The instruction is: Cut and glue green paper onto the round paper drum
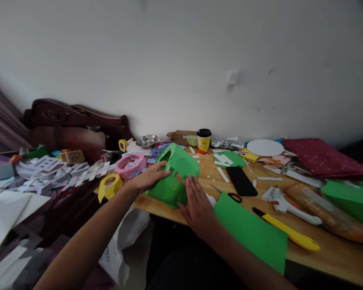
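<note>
The wooden tabletop (335,262) reaches past both hands. A green paper sheet (251,229) lies right of the right hand (199,206), which rests flat on the green paper shape (169,193). The left hand (151,177) touches the shape's other side; I can't tell if it grips. Small scissors (230,194) lie near the right hand.

The brown box (182,138) reads "goodm", cut off at the paper cup (203,145); the cup's lettering is illegible.
</note>
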Motion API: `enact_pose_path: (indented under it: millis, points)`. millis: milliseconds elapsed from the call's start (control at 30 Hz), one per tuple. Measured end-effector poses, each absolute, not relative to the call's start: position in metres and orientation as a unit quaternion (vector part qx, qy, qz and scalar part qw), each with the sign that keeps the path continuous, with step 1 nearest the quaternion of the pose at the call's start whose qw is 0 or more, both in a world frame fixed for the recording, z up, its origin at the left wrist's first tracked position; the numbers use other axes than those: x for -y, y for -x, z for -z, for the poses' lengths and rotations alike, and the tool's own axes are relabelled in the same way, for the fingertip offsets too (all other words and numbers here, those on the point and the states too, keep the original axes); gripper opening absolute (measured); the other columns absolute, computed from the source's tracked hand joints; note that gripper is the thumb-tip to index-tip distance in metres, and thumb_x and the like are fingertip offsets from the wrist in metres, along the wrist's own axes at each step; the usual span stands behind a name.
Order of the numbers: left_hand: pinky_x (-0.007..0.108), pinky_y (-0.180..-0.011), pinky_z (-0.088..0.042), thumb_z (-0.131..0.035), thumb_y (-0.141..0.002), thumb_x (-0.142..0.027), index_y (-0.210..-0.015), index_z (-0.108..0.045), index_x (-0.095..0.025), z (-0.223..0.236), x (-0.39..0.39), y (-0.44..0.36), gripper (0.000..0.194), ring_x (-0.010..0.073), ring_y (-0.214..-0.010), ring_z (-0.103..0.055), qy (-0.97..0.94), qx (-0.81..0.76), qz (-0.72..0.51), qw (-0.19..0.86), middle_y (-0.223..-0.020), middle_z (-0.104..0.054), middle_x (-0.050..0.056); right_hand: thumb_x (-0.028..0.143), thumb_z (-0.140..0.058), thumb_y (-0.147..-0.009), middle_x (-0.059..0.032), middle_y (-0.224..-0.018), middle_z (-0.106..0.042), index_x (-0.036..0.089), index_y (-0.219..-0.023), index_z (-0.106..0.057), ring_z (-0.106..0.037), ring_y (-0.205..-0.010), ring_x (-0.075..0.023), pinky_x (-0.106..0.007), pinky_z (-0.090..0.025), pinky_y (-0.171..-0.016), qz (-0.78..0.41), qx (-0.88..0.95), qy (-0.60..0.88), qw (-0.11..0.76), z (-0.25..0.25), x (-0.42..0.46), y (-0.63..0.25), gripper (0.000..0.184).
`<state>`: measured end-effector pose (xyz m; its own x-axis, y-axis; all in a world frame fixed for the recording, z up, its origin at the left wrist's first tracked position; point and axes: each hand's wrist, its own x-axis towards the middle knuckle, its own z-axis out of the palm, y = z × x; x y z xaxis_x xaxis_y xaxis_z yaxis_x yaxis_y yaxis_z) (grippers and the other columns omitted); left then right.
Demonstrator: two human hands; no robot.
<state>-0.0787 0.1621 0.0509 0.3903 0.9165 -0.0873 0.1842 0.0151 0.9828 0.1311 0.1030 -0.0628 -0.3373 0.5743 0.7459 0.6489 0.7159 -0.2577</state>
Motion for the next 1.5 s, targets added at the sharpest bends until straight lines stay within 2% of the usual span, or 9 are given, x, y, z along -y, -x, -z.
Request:
enact_pose_path:
  millis: [167,600,733,833,967,1067,1233,1367,1500]
  points:
    - [0.030,-0.067,-0.050,-0.077,-0.074,-0.058,-0.101,-0.055,-0.022,-0.054,-0.165,0.083,0.051,0.0170,-0.071,-0.063,-0.590,-0.468,-0.338,0.565,-0.086,-0.065,0.001,0.023,-0.049,-0.102,-0.0220,-0.162,-0.036,0.012,-0.165,-0.003,-0.030,-0.154,-0.0308,-0.055,-0.046,-0.114,0.018,0.804,0.343,0.486,0.066,-0.106,-0.136,0.078]
    - [0.026,-0.060,-0.035,-0.055,-0.086,-0.062,-0.079,-0.056,-0.020,-0.091,-0.165,0.068,0.043,0.0157,-0.065,-0.049,-0.800,-0.504,-0.271,0.180,-0.070,-0.053,-0.002,0.012,-0.048,-0.098,-0.0145,-0.153,-0.053,0.013,-0.156,-0.035,-0.033,-0.153,-0.0250,-0.051,-0.039,-0.121,0.057,0.828,0.316,0.459,0.069,-0.085,-0.158,0.060]
    - [0.028,-0.065,-0.037,-0.051,-0.090,-0.060,-0.089,-0.065,-0.020,-0.092,-0.163,0.061,0.043,0.0180,-0.069,-0.056,-0.847,-0.465,-0.240,0.095,-0.076,-0.063,0.001,0.023,-0.050,-0.100,-0.0154,-0.154,-0.052,0.015,-0.150,-0.045,-0.038,-0.150,-0.0301,-0.055,-0.043,-0.117,0.044,0.820,0.455,0.343,0.097,-0.047,-0.207,0.051]
    - [0.029,-0.066,-0.038,-0.053,-0.090,-0.060,-0.098,-0.069,-0.020,-0.082,-0.165,0.057,0.043,0.0197,-0.070,-0.060,-0.861,-0.462,-0.204,0.057,-0.082,-0.069,0.004,0.036,-0.059,-0.094,-0.0217,-0.162,-0.037,0.011,-0.153,-0.043,-0.028,-0.151,-0.0449,-0.066,-0.044,-0.110,0.085,0.793,0.556,0.233,0.139,-0.015,-0.255,0.066]
    - [0.029,-0.065,-0.039,-0.045,-0.096,-0.058,-0.113,-0.068,-0.020,-0.064,-0.178,0.048,0.047,0.0220,-0.071,-0.063,-0.864,-0.474,-0.168,0.023,-0.081,-0.070,0.006,0.004,-0.041,-0.084,-0.0099,-0.163,-0.040,0.020,-0.155,-0.042,-0.033,-0.152,-0.0333,-0.060,-0.041,-0.115,0.068,0.799,0.574,0.165,0.176,0.013,-0.305,0.072]
    - [0.031,-0.065,-0.042,-0.039,-0.101,-0.058,-0.120,-0.065,-0.019,-0.049,-0.190,0.032,0.051,0.0251,-0.075,-0.067,-0.874,-0.475,-0.089,-0.042,-0.086,-0.073,0.008,0.007,-0.037,-0.088,-0.0078,-0.151,-0.056,0.022,-0.152,-0.047,-0.054,-0.138,-0.0262,-0.048,-0.049,-0.112,-0.039,0.770,0.599,0.215,0.163,0.021,-0.321,0.066]
    - [0.032,-0.063,-0.044,-0.040,-0.102,-0.058,-0.116,-0.066,-0.017,-0.025,-0.207,0.004,0.051,0.0266,-0.073,-0.070,-0.896,-0.431,0.001,-0.110,-0.090,-0.075,0.011,0.050,-0.056,-0.094,-0.0082,-0.121,-0.076,0.020,-0.131,-0.066,-0.072,-0.112,-0.0303,-0.035,-0.060,-0.093,-0.207,0.492,0.730,0.427,0.096,0.026,-0.322,0.049]
    - [0.033,-0.067,-0.045,-0.050,-0.101,-0.053,-0.107,-0.070,-0.017,-0.013,-0.218,0.008,0.042,0.0267,-0.079,-0.071,-0.903,-0.407,-0.020,-0.136,-0.087,-0.075,0.011,0.061,-0.073,-0.078,-0.0096,-0.113,-0.079,0.019,-0.119,-0.072,-0.075,-0.102,-0.0333,-0.036,-0.065,-0.082,-0.357,0.368,0.714,0.477,0.071,0.017,-0.316,0.058]
    - [0.035,-0.077,-0.045,-0.048,-0.103,-0.047,-0.107,-0.071,-0.017,-0.001,-0.230,0.025,0.038,0.0262,-0.089,-0.070,-0.903,-0.393,-0.072,-0.158,-0.092,-0.074,0.011,0.060,-0.066,-0.082,-0.0109,-0.124,-0.075,0.019,-0.121,-0.070,-0.073,-0.111,-0.0340,-0.044,-0.062,-0.091,-0.452,0.398,0.649,0.464,0.095,0.000,-0.292,0.057]
